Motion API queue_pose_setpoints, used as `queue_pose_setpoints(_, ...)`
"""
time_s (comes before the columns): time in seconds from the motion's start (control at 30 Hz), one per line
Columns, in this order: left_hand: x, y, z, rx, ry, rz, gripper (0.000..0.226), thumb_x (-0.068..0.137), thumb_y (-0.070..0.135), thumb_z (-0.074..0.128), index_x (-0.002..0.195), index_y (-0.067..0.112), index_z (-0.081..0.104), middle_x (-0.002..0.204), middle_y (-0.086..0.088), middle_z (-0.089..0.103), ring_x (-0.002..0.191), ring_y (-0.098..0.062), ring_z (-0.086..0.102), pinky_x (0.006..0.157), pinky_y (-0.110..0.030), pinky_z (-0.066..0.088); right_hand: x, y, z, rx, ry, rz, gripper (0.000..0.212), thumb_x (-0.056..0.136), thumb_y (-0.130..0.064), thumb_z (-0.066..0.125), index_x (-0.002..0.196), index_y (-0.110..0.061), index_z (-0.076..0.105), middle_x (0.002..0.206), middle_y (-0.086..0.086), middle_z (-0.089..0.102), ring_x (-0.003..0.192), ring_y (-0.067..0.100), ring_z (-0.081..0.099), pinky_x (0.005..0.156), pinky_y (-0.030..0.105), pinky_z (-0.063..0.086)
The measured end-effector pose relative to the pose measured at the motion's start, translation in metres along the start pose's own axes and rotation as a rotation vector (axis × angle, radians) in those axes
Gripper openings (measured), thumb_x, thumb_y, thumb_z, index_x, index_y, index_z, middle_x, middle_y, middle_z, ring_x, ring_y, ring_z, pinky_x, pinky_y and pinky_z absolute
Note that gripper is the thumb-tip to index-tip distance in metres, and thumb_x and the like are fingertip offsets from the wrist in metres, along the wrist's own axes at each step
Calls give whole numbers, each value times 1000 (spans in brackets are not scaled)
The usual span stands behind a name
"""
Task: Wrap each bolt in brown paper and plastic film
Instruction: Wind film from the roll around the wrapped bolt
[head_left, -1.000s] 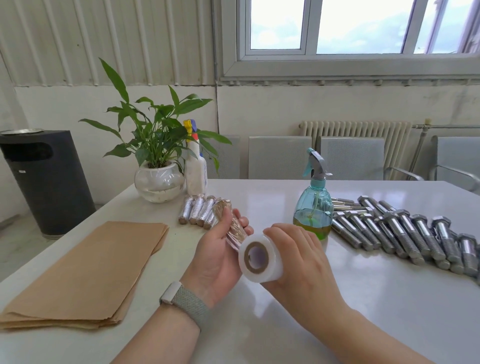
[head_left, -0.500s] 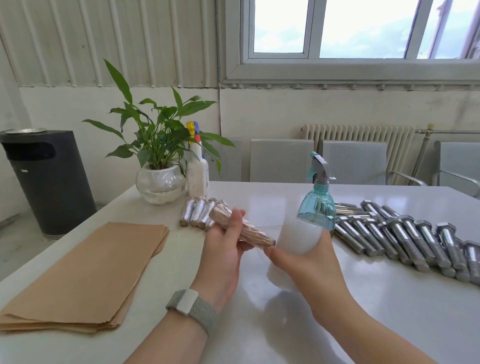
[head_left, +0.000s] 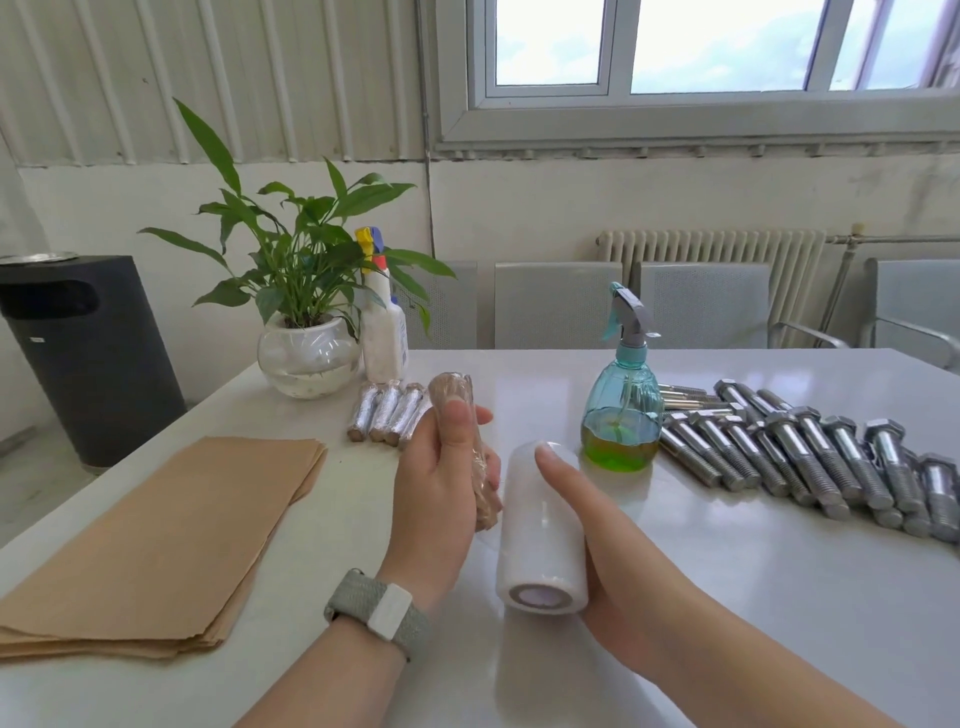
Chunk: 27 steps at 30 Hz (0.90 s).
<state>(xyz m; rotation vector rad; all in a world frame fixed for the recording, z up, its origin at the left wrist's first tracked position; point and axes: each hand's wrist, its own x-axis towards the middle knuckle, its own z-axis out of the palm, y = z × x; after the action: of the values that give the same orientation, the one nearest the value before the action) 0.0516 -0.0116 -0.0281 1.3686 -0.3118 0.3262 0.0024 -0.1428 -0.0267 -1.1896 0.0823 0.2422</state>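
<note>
Film roll (head_left: 540, 525) swung upright — right hand (head_left: 602, 535) cradling; left hand (head_left: 441, 483) grip on wrapped bolt (head_left: 457, 410).

No text, label, brand or number can be read on anything in view.

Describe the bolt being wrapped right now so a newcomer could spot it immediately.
Start at the white table and find the left hand near its middle. It grips a wrapped bolt, beside the film roll. Unlike the wrapped bolts lying behind it, this one is held off the table.
</note>
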Motion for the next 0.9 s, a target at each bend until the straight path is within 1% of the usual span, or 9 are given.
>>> queue_pose_setpoints(0.13, 0, 2, -1, 19, 12, -55, 59, 83, 76, 32, 79, 23, 58, 50, -2, 50, 39, -17, 42, 38, -20, 32, 1, -1, -2, -18, -29, 43, 48, 77, -52, 73, 108, -16, 69, 89, 9, 75, 84, 28, 72, 88, 44, 57)
queue_pose_setpoints(0.23, 2, 2, -1, 39, -23, -94, 64, 79, 76, 36, 80, 14, 51, 53, -6, 50, 41, -17, 47, 39, -22, 36, 3, -6, -7, -98, 10, -13, 59, 67, -52, 80, 112, -16, 66, 86, 6, 74, 79, 22, 72, 70, 35, 59)
queue_pose_setpoints(0.3, 3, 2, -2, 74, -86, -119, 60, 83, 73, 36, 79, 14, 49, 53, -6, 52, 44, -19, 52, 41, -24, 40, 5, -11, -11, -145, 28, -45, 63, 65, -53, 79, 114, -16, 63, 88, 8, 75, 77, 20, 73, 63, 30, 57)
queue_pose_setpoints(0.4, 2, 4, -1, 166, -206, -155, 52, 86, 71, 34, 80, 23, 52, 55, -6, 57, 51, -28, 63, 41, -25, 43, 7, -17, -17, -235, 5, -62, 58, 67, -57, 73, 104, -13, 64, 83, 10, 75, 72, 19, 71, 62, 29, 57)
queue_pose_setpoints(0.5, 0, 5, 3, 224, -293, -181, 47, 91, 69, 33, 76, 29, 53, 57, -5, 58, 51, -28, 62, 48, -29, 45, 11, -22, -27, -254, 68, 10, 57, 72, -63, 69, 104, -15, 65, 78, 9, 73, 73, 23, 70, 75, 37, 57)
queue_pose_setpoints(0.63, -3, 4, 7, 186, -308, -193, 47, 90, 69, 35, 73, 30, 55, 56, -2, 53, 44, -21, 50, 43, -25, 41, 10, -29, -36, -180, -28, 157, 59, 74, -49, 68, 116, -9, 61, 84, 13, 71, 75, 25, 69, 65, 32, 55)
queue_pose_setpoints(0.73, -5, 4, 7, 163, -298, -211, 44, 88, 71, 34, 69, 40, 59, 58, 2, 50, 43, -16, 46, 40, -21, 35, 12, -30, -38, -208, -24, 131, 50, 78, -45, 69, 114, -11, 60, 80, 11, 72, 71, 24, 70, 62, 30, 56)
queue_pose_setpoints(0.8, -4, 3, 7, 153, -298, -224, 46, 86, 73, 33, 70, 39, 60, 63, 0, 51, 44, -16, 45, 40, -21, 35, 14, -30, -41, -247, -2, 77, 57, 70, -50, 73, 113, -14, 62, 83, 10, 73, 74, 23, 71, 70, 33, 57)
queue_pose_setpoints(0.9, -3, 0, 7, 110, -324, -276, 59, 86, 74, 31, 75, 22, 57, 61, -3, 54, 43, -17, 45, 40, -22, 35, 17, -31, -46, -276, 17, 35, 61, 63, -52, 78, 111, -16, 64, 80, 11, 73, 74, 26, 70, 80, 40, 57)
